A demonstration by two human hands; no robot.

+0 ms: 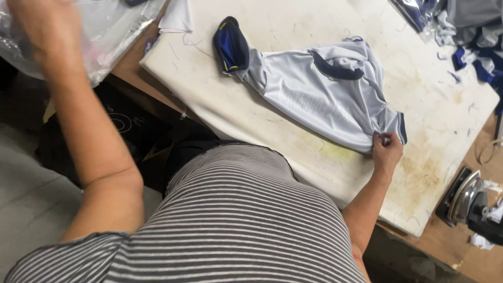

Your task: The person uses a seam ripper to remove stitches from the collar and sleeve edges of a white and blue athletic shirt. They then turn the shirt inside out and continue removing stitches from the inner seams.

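On the stained white pressing pad (pixel 325 173) covering the tabletop, a pale grey jersey (pixel 319 94) lies crumpled, judged light, limp and slippery, best pinched at its hem, where the right hand (pixel 386 150) grips it; the left hand (pixel 39 23) blurs beside a clear plastic bag (pixel 112 29), grip indiscernible.

Illumination: even, diffuse light from overhead; pressing pad (pixel 293 173) brightly lit.
Shadows: soft; floor under the table edge falls dark.
Glare: faint sheen on plastic bag (pixel 112 26) and iron (pixel 466 196).
Blur: left hand (pixel 39 23) motion-smeared; right hand (pixel 386 149) sharp.
Distortion: wide-angle stretching at frame edges.
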